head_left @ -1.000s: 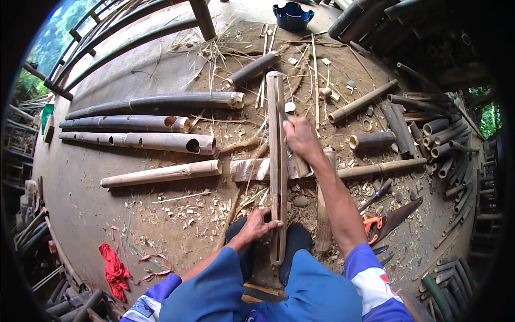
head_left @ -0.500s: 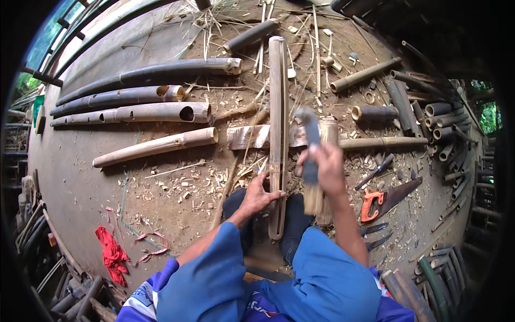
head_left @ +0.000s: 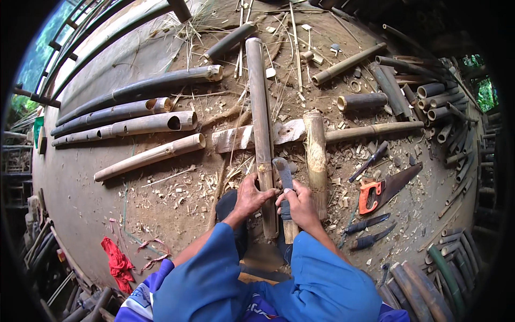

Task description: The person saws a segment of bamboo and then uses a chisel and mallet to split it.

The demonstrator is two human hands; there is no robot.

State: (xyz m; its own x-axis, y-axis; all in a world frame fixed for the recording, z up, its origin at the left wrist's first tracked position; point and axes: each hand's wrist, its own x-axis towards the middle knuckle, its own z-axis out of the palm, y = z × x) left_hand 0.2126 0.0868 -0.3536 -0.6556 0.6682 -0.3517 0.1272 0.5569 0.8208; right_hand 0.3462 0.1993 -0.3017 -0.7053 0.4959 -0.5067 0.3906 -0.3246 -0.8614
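A long split bamboo pole (head_left: 258, 102) runs away from me between my knees and lies across a wooden block (head_left: 232, 139). My left hand (head_left: 251, 197) grips the pole from its left side, near its close end, with the thumb reaching over it. Just right of the pole, my right hand (head_left: 302, 206) is wrapped round a short bladed tool (head_left: 282, 170). The tool has a grey metal head, a dark bound middle and a pale wooden butt. Its head points away from me, beside the pole. A partly shaved bamboo post (head_left: 316, 172) is at its right.
An orange-handled saw (head_left: 387, 188) and two knives (head_left: 369, 223) lie at the right. Several bamboo tubes (head_left: 145, 130), some with cut holes, lie at the left, a red cloth (head_left: 117, 264) nearer me. Wood chips litter the ground; bamboo pieces (head_left: 437, 102) are piled far right.
My right hand has come down and left with the tool, from over the block to beside the pole. My left hand keeps its hold. The whole view has shifted slightly.
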